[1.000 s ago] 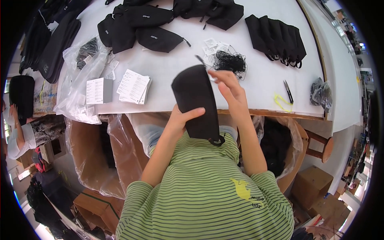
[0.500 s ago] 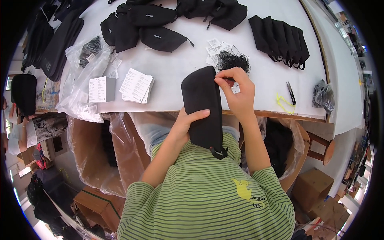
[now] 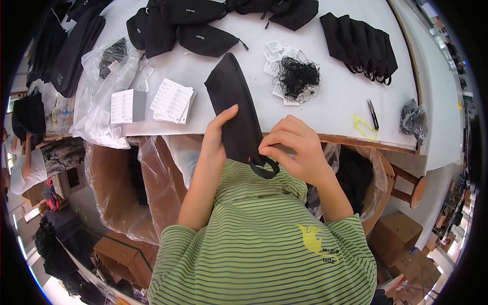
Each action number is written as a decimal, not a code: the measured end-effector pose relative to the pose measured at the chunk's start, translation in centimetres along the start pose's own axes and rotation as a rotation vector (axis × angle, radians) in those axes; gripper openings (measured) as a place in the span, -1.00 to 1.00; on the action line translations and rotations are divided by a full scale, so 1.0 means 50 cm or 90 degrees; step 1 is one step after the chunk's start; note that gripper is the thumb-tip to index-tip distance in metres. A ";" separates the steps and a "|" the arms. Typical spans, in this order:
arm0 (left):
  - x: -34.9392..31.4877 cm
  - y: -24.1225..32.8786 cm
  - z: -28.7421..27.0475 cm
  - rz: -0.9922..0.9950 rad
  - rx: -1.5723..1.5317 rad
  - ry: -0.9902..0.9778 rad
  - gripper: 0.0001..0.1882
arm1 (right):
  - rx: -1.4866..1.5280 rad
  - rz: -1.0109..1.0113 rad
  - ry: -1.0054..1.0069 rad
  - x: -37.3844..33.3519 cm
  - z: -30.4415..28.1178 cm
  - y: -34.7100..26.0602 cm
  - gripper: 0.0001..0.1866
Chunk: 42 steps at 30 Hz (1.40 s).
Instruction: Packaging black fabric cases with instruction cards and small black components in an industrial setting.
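A long black fabric pouch [image 3: 233,107] is tilted in front of me, over the table's near edge. My left hand [image 3: 217,134] grips its left side, thumb on the front face and the other fingers behind. At the lower end hangs a black strap loop [image 3: 266,172]. Beside that loop, my right hand [image 3: 295,147] is closed in a pinch at the pouch's right edge; whatever sits between its fingertips is too small to make out. Beyond the hands, a tangle of thin black cords [image 3: 300,79] lies on white tags [image 3: 274,56].
Stacked white printed cards [image 3: 173,100] and a clear plastic bag [image 3: 96,114] lie on the left. More black pouches [image 3: 206,39] fill the far side, with a row [image 3: 358,46] at right. Thread snips [image 3: 373,114] lie near the right edge. Plastic-lined cartons [image 3: 122,188] stand below the table.
My right hand has moved from the pouch's upper end down to its lower end by the strap loop. The pouch has shifted up and left, its top now leaning left.
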<state>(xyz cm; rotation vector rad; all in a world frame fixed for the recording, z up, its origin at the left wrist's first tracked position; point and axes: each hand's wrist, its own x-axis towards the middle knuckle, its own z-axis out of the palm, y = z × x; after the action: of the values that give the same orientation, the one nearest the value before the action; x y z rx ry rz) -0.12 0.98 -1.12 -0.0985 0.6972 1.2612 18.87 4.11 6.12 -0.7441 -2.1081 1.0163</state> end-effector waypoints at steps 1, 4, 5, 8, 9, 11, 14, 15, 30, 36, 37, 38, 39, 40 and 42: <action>0.001 0.001 -0.002 0.000 -0.001 -0.011 -0.76 | 0.005 0.006 -0.005 -0.001 0.000 -0.003 -0.90; 0.000 0.003 -0.002 -0.004 0.007 -0.018 -0.75 | 0.002 0.011 -0.018 -0.007 -0.001 -0.004 -0.89; -0.002 0.004 0.000 -0.008 0.018 -0.013 -0.74 | -0.006 0.010 -0.024 -0.010 -0.002 -0.003 -0.89; -0.008 0.004 0.012 0.004 0.059 -0.003 -0.71 | -0.017 0.002 -0.025 -0.014 -0.006 -0.002 -0.90; -0.012 0.003 0.016 0.006 0.059 -0.002 -0.71 | -0.016 0.001 -0.027 -0.019 -0.009 0.001 -0.90; -0.018 0.002 0.027 0.044 0.107 0.035 -0.67 | -0.036 0.016 -0.069 -0.029 -0.013 0.006 -0.85; -0.018 -0.001 0.041 0.181 0.215 0.060 -0.61 | -0.028 0.064 0.048 -0.021 -0.010 -0.006 -0.65; -0.021 -0.002 0.050 0.180 0.215 0.059 -0.61 | -0.029 0.065 0.048 -0.016 -0.004 -0.008 -0.65; -0.042 -0.035 0.064 0.192 0.354 0.091 -0.59 | -0.241 0.041 0.004 0.021 0.001 0.051 -0.22; -0.041 -0.030 0.058 0.199 0.344 0.098 -0.59 | -0.165 0.079 0.112 0.015 -0.005 0.032 -0.19; -0.039 -0.031 0.064 0.197 0.344 0.094 -0.59 | -0.229 0.072 0.060 0.008 0.005 0.024 -0.21; -0.039 -0.031 0.070 0.216 0.345 0.097 -0.59 | -0.232 0.073 0.062 0.005 0.005 0.031 -0.21; -0.040 -0.034 0.074 0.239 0.345 0.105 -0.60 | -0.233 0.096 0.126 0.000 0.007 0.042 -0.19; -0.039 -0.035 0.070 0.241 0.341 0.107 -0.60 | -0.233 0.116 0.186 -0.002 0.013 0.059 -0.18; -0.038 -0.032 0.064 0.216 0.350 0.121 -0.61 | -0.297 0.108 0.257 -0.009 0.002 0.086 -0.16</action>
<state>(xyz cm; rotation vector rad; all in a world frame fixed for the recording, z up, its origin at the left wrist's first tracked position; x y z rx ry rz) 2.44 0.24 1.93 0.3697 1.2407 1.3467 19.91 6.02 2.39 -1.2583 -1.9552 0.3975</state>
